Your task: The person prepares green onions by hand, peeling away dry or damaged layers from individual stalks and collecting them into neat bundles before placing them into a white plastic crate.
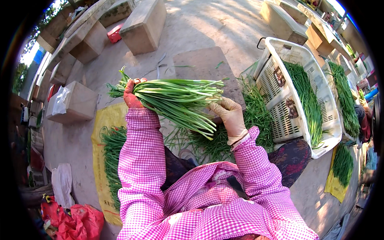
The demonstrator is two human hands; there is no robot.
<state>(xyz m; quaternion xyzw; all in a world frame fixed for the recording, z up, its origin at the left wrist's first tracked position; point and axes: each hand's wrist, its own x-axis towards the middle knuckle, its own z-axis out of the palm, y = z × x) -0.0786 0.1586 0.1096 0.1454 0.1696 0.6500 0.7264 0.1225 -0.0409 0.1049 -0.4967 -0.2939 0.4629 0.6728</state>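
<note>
My left hand [132, 95], in a red-orange glove, grips a bunch of long green chives [172, 96] near its leafy left end. My right hand [230, 118], in a pale glove, has its fingers closed on the white stem ends at the bunch's right. Loose chives [258, 128] lie beneath and beside the right hand, partly over a worn board [194, 60]. At my left sleeve, more chives [110, 158] lie on a yellow sack [105, 116].
A white perforated basket [269, 102] holding chives stands at the right, with another pile [342, 100] beyond it. Concrete blocks [142, 30] line the back and left. A red plastic bag [80, 222] lies lower left. Another person [364, 124] is at the far right edge.
</note>
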